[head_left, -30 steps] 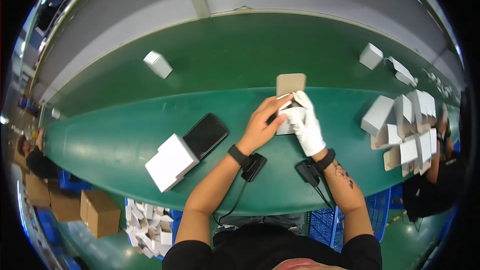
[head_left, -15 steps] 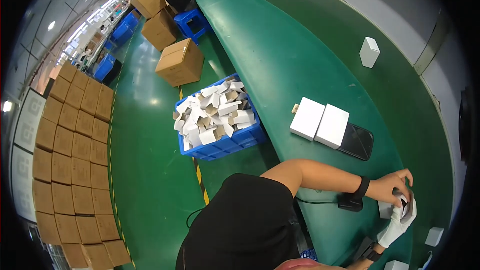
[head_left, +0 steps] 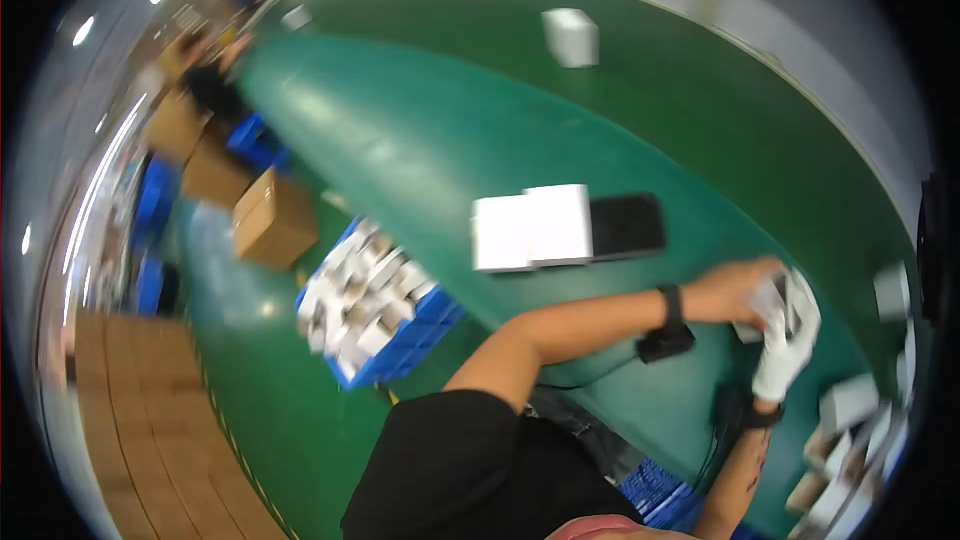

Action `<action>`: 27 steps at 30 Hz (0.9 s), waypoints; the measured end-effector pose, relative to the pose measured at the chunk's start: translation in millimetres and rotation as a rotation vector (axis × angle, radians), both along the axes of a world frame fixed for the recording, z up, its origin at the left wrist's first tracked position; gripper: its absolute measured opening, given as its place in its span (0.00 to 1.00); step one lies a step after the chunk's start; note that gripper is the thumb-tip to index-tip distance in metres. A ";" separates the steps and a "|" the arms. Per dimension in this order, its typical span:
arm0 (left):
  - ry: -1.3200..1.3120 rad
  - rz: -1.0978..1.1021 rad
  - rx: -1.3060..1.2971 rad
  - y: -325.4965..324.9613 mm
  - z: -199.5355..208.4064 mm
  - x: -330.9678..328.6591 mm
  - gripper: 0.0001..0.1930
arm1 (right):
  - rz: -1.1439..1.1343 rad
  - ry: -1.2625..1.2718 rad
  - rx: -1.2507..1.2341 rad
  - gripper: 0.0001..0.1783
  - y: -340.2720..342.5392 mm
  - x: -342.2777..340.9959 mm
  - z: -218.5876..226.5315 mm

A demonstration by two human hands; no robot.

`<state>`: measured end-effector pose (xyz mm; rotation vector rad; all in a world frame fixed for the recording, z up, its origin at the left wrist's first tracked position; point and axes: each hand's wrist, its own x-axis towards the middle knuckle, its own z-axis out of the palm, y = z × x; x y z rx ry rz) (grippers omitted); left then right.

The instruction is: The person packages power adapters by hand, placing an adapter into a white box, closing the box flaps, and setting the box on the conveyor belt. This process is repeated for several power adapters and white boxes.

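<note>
My left hand is bare, with a black band at the wrist, and its bent fingers meet my other hand at the right of the bench. My right hand, in a white glove, curls around the same spot. Between them is a small white box, blurred and largely covered by the fingers. Left of the hands, two flat white boxes lie side by side on the green bench, touching a black phone-like slab. A black device with a cable is beside my left wrist.
A blue crate heaped with white boxes stands left of the bench. Brown cartons and a seated person are farther left. More white boxes crowd the right edge; one white box stands at the far side.
The whole view has swung, blurring the scene and shifting the bench items left. More boxes show at right. Both hands stay together around the small white box.
</note>
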<state>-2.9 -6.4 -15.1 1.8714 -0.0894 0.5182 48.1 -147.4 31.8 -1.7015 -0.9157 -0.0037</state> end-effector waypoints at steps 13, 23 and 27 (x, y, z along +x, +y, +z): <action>0.204 -0.232 -0.089 5.5 18.4 -5.7 0.42 | 0.166 0.401 -0.263 0.25 -24.4 9.6 30.2; -0.019 -0.077 -0.081 1.1 17.1 -8.5 0.32 | 0.147 0.681 -0.021 0.29 -28.2 12.2 5.4; 0.020 -0.190 -0.197 3.7 19.8 -8.0 0.31 | 0.082 0.629 -0.169 0.29 -23.8 2.8 18.2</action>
